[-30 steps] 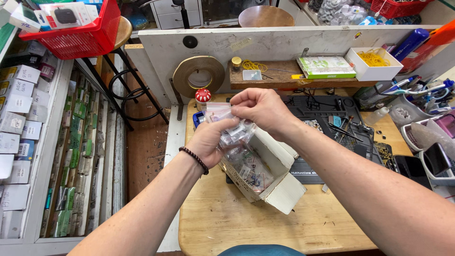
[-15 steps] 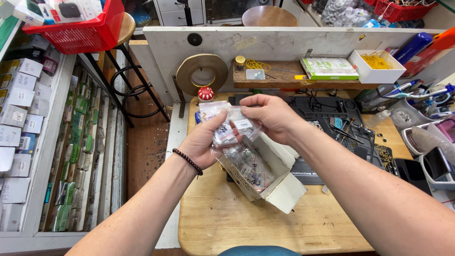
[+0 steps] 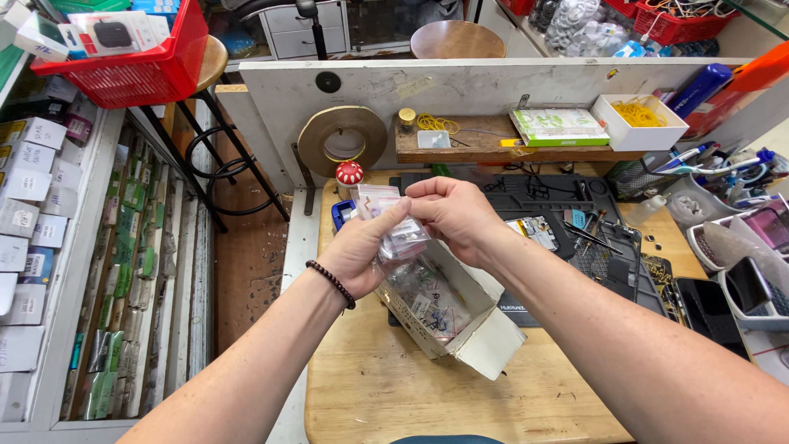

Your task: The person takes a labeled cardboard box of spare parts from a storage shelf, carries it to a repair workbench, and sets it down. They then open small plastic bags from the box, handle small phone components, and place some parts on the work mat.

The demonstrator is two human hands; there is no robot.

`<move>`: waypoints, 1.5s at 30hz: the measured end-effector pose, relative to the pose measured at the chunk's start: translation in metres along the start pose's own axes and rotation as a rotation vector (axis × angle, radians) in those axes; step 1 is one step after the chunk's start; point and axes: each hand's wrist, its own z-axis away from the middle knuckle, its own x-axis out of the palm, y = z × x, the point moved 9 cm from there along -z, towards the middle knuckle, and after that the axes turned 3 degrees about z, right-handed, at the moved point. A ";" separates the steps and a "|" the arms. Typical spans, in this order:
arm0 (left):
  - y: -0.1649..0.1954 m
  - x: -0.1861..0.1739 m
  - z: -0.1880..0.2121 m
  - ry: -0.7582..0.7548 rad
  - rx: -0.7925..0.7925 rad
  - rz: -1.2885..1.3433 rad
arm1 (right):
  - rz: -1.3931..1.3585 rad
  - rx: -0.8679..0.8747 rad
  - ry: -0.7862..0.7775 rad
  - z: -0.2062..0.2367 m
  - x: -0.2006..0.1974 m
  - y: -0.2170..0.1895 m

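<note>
From the head view I see my left hand (image 3: 362, 247) and right hand (image 3: 450, 215) meeting at frame centre, fingers pinched together on a bundle of small clear plastic bags (image 3: 393, 224). Just below sits an open white cardboard box (image 3: 460, 329) on the wooden table (image 3: 370, 386), holding what look like more bags.

We see our left hand (image 3: 362, 251) and right hand (image 3: 450, 215) meeting above an open white cardboard box (image 3: 460, 325), both pinching a stack of small clear plastic bags (image 3: 393, 222). The box lies tilted on the wooden surface (image 3: 394, 395), with more little bags inside. A red mushroom-shaped object (image 3: 349, 173) stands just behind the hands, beside a big tape roll (image 3: 342, 140).
</note>
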 end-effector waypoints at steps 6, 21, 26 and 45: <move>-0.005 -0.012 -0.004 0.066 -0.018 -0.026 | 0.214 -0.105 -0.051 0.003 0.006 -0.014; 0.017 -0.048 0.000 0.240 0.122 -0.002 | 1.258 0.013 -0.331 0.041 0.025 0.038; 0.012 -0.051 -0.004 0.240 0.110 0.030 | 1.429 -0.301 -0.293 0.050 0.044 0.053; -0.005 -0.001 0.017 0.001 -0.117 -0.040 | 0.274 0.185 -0.367 0.031 -0.019 -0.012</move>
